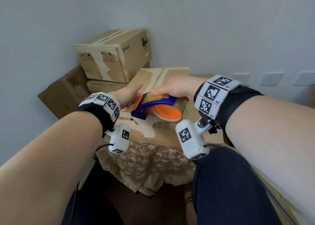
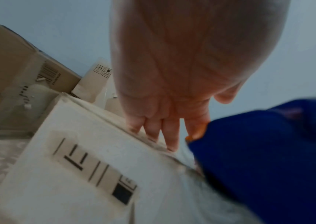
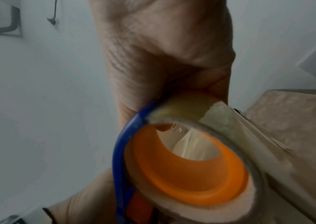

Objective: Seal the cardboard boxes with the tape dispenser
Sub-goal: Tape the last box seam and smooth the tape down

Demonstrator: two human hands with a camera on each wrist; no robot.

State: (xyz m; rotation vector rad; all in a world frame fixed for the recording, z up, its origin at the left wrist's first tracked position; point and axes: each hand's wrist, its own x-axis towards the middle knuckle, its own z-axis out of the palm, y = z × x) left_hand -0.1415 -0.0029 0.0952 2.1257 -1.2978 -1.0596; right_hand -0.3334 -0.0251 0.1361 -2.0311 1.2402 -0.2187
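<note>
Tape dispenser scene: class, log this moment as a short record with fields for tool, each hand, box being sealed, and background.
tool: tape dispenser, blue frame, orange hub, at the box's near top edge
right hand: grips the dispenser from above
left hand: fingers straight, resting on the box top beside the dispenser
box: flaps closed, on a floral cloth
background: stacked boxes against the wall
</note>
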